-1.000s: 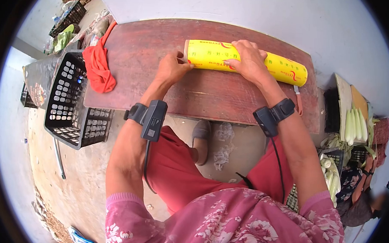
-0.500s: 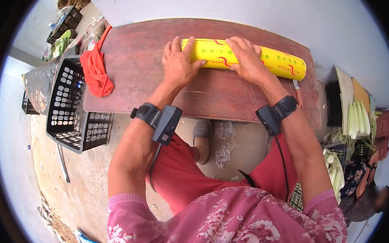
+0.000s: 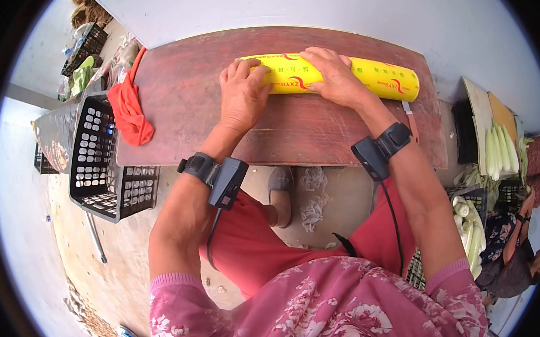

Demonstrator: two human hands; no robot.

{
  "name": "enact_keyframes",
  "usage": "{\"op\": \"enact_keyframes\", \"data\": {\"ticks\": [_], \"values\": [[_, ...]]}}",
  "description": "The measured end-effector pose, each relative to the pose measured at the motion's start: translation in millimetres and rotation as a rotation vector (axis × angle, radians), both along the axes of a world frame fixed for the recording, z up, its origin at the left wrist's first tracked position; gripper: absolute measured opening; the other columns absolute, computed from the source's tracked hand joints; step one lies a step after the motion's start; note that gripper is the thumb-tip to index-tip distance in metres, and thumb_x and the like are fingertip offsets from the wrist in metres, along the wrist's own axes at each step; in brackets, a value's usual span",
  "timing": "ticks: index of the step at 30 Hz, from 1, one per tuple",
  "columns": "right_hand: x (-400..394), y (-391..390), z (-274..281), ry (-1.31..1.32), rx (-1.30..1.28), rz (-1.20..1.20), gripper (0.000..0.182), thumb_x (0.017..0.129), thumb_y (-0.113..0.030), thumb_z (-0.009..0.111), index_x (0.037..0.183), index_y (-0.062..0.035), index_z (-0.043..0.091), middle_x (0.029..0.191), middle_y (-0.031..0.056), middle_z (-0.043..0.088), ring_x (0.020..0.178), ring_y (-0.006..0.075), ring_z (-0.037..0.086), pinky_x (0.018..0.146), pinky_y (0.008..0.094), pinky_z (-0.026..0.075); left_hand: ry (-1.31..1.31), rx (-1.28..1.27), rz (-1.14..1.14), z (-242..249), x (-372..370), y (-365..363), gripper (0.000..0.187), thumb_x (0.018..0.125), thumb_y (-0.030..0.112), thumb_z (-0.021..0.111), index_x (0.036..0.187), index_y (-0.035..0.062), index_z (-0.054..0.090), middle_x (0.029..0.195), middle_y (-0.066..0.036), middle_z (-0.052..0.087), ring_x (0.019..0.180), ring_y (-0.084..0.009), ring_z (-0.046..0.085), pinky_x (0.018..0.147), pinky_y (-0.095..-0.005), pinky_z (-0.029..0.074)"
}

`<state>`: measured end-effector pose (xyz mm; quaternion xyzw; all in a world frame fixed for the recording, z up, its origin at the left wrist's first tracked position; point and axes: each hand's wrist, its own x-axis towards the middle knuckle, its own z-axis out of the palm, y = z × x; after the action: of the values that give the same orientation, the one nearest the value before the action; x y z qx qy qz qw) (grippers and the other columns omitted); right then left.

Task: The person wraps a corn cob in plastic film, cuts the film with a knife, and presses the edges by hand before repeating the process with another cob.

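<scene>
A yellow roll of cling film (image 3: 376, 78) with red logos and green characters lies lengthwise across the far part of the reddish wooden table (image 3: 188, 99). At the roll's left end, my left hand (image 3: 243, 95) has its fingers curled against the yellow surface, with the thumb close to them. My right hand (image 3: 336, 80) is wrapped over the roll near its middle, thumb on the near side and fingers over the top. Whether my left fingertips pinch a film edge cannot be made out. Just below the roll's right end lies a thin tool (image 3: 409, 117) with a pale tip and reddish body.
A red cloth (image 3: 129, 114) hangs over the table's left edge beside a black plastic crate (image 3: 96, 155). Pale green long vegetables (image 3: 501, 151) stand at the right, with more vegetables (image 3: 469, 234) in a crate below. Another person (image 3: 510, 257) is at the far right.
My left hand's fingers have drawn in and curled at the roll's left end, where they lay more spread before. The roll and my right hand have shifted slightly left.
</scene>
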<state>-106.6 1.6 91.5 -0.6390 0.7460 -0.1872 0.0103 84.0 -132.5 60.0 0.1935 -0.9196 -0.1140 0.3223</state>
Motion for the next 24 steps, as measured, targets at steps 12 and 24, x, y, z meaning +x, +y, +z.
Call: {"op": "enact_keyframes", "data": {"ticks": [12, 24], "values": [[2, -2, 1, 0.009, 0.016, -0.034, 0.065, 0.075, -0.013, 0.071, 0.136, -0.0097, 0.046, 0.14, 0.0122, 0.044, 0.132, 0.0274, 0.038, 0.108, 0.0414, 0.023, 0.1, -0.015, -0.037, 6, -16, 3, 0.018, 0.075, 0.014, 0.073, 0.093, 0.0135, 0.071, 0.105, -0.008, 0.058, 0.104, -0.0287, 0.05, 0.094, -0.0439, 0.034], [6, 0, -2, -0.004, 0.004, -0.064, 0.063, 0.078, -0.016, 0.07, 0.136, -0.0114, 0.047, 0.141, 0.0109, 0.043, 0.134, 0.0256, 0.036, 0.11, 0.0418, 0.021, 0.079, -0.089, -0.143, 13, -29, 0, 0.006, 0.077, 0.01, 0.069, 0.08, 0.0104, 0.065, 0.085, -0.003, 0.055, 0.086, -0.0254, 0.05, 0.077, -0.0384, 0.04]]}}
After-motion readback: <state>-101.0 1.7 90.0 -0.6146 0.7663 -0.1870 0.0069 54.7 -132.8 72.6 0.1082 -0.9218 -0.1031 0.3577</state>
